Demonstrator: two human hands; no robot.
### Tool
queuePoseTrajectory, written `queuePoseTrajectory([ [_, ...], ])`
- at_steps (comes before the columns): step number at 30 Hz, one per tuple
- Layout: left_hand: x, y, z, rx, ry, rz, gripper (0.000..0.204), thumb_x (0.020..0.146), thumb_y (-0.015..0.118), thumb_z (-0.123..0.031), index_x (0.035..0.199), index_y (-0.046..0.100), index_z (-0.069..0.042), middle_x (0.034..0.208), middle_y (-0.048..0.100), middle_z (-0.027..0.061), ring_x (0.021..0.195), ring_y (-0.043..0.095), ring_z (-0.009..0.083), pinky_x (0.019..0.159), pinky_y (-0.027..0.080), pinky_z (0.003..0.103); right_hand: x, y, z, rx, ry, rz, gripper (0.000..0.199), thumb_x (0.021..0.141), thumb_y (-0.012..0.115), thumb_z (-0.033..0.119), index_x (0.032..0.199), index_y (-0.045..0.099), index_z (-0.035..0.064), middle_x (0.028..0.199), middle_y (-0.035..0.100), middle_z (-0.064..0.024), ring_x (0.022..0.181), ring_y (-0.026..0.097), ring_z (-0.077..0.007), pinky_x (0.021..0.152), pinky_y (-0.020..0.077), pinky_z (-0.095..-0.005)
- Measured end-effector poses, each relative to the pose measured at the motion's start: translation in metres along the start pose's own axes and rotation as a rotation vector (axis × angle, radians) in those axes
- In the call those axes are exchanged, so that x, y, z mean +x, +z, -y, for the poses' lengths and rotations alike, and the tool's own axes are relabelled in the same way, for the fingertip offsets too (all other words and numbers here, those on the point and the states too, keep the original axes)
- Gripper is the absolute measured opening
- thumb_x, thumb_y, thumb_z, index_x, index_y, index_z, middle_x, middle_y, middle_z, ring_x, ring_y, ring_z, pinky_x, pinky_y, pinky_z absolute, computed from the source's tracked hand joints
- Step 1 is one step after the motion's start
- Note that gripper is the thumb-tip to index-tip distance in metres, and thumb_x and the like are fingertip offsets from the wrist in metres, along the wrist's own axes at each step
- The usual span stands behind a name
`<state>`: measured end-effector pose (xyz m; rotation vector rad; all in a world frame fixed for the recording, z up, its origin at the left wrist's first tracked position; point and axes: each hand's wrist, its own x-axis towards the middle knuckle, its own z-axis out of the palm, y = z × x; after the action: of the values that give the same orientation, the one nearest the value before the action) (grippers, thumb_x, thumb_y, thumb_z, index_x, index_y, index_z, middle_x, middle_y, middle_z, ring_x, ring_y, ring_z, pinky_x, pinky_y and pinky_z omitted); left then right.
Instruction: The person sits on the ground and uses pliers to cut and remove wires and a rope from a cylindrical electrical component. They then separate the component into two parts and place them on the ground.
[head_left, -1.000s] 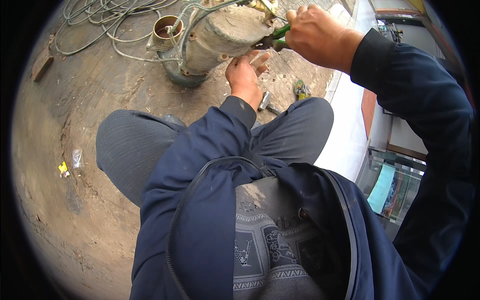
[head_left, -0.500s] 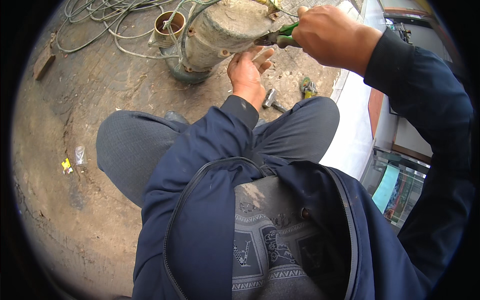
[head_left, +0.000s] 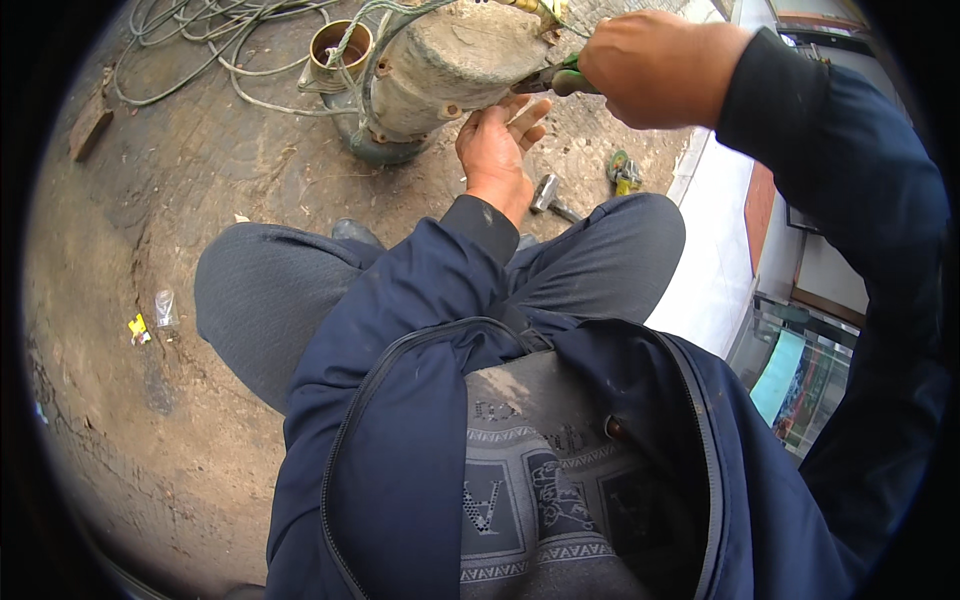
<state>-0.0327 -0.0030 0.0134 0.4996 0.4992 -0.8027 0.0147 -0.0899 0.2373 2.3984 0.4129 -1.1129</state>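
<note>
A worn grey metal casing, like a pump body (head_left: 440, 70), lies on the ground at the top of the view. My right hand (head_left: 655, 68) is closed round the green handles of a pair of pliers (head_left: 568, 77). Their dark jaws reach to the casing's right end; what they grip there is hidden. Just below that end is my left hand (head_left: 494, 152), palm up, with its fingers stretched and apart. Its fingertips are at the casing's underside, and whether they touch it I cannot tell. A brass-coloured ring fitting (head_left: 340, 48) stands at the casing's left.
A hammer (head_left: 548, 192) and a yellow-green power tool (head_left: 624, 174) lie near my right knee. Coiled cable (head_left: 215, 40) spreads at the upper left, above a brick piece (head_left: 92, 134). A clear plastic cup (head_left: 166, 308) lies left of my knee. A white sheet (head_left: 708, 235) runs along the right.
My right hand has shifted slightly left and turned, covering more of the pliers' handles. My left hand stays in about the same place under the casing.
</note>
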Motion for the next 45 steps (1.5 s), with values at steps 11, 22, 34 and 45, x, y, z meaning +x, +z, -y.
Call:
queuePoseTrajectory([
  [11, -0.005, 0.003, -0.001, 0.007, -0.005, -0.011, 0.024, 0.102, 0.052, -0.015, 0.118, 0.063, -0.001, 0.118, 0.075, 0.0117, 0.106, 0.078, 0.0267, 0.083, 0.057, 0.035, -0.015, 0.017, 0.013, -0.6, -0.177, -0.463, 0.015, 0.09, 0.065, 0.019, 0.096, 0.076, 0.0122, 0.074, 0.069, -0.0087, 0.072, 0.069, -0.0272, 0.065, 0.0528, -0.0428],
  [22, -0.004, -0.001, -0.001, 0.02, 0.015, -0.029, 0.025, 0.103, 0.049, -0.015, 0.119, 0.06, 0.001, 0.116, 0.074, 0.0127, 0.105, 0.078, 0.0282, 0.081, 0.058, 0.035, -0.01, 0.01, 0.0, 0.054, 0.07, 0.024, 0.021, 0.093, 0.079, 0.018, 0.099, 0.079, -0.0024, 0.078, 0.073, -0.0164, 0.071, 0.073, -0.0277, 0.072, 0.0615, -0.0351],
  [34, -0.004, -0.002, -0.002, 0.088, 0.052, 0.003, 0.033, 0.102, 0.049, -0.015, 0.13, 0.056, 0.002, 0.127, 0.073, 0.0145, 0.113, 0.076, 0.0318, 0.087, 0.056, 0.039, -0.019, 0.01, -0.08, 0.204, -0.321, 0.005, 0.017, 0.092, 0.066, 0.021, 0.093, 0.075, 0.0066, 0.078, 0.068, -0.0168, 0.073, 0.068, -0.0327, 0.066, 0.0543, -0.0448],
  [45, -0.01, -0.013, 0.019, 0.27, -0.004, 0.037, 0.031, 0.107, 0.047, -0.018, 0.134, 0.05, -0.002, 0.13, 0.068, 0.0181, 0.116, 0.073, 0.0354, 0.091, 0.057, 0.041, -0.101, 0.092, -0.052, 0.272, 0.233, -0.168, 0.031, 0.099, 0.077, 0.026, 0.103, 0.075, -0.0043, 0.078, 0.066, -0.0166, 0.067, 0.065, -0.0283, 0.069, 0.0576, -0.0357],
])
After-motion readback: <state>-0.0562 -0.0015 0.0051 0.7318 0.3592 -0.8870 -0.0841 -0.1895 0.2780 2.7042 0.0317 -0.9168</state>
